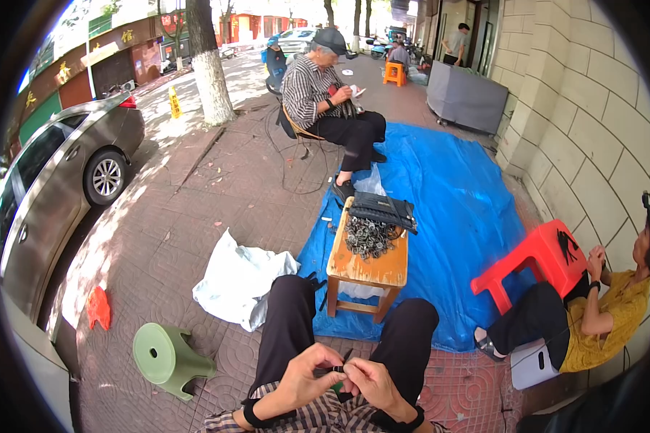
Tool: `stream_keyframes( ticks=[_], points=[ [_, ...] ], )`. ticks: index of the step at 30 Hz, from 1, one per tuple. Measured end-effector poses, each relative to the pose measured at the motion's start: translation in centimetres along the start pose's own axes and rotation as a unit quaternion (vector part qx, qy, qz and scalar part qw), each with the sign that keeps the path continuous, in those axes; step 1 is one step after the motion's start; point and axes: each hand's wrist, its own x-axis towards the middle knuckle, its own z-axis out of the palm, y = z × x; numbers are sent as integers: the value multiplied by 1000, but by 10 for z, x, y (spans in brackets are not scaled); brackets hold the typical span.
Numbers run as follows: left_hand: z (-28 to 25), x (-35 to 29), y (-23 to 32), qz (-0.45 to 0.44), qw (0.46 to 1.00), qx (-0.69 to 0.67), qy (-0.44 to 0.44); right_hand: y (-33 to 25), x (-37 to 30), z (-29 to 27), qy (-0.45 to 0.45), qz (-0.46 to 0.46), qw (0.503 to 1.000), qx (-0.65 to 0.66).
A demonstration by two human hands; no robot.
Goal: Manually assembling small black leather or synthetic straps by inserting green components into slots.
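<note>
Small black strip is showing dark and narrow, mostly hidden by fingers; finer detail too small to tell. It's sitting over the lap, off the wooden desk's near edge. Left hand is angling inward, fingers pinching strip; right hand is facing it, fingers also pinching.

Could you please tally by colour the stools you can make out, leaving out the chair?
Green round-topped plastic stool: 1
Red plastic stool: 1
Orange plastic stool: 1
White plastic stool, partly hidden: 1
Yellow-brown wooden stool: 1
Total: 5
</note>
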Motion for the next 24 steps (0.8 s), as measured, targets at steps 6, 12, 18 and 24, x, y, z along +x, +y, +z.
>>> stream_keyframes(
  ticks=[6,12,18,24],
  points=[
    [0,-2,7,30,991,132,-8,-3,-6,-2,18,18,998,-52],
    [-16,-3,3,11,996,62,-59,8,-4,-7,-101,14,995,2],
    [-19,-2,2,-82,992,23,-98,4,-6,-9,-118,27,993,-5],
    [-16,-4,1,-65,993,0,-100,10,-9,-7,-77,-13,995,-66]
  ],
)
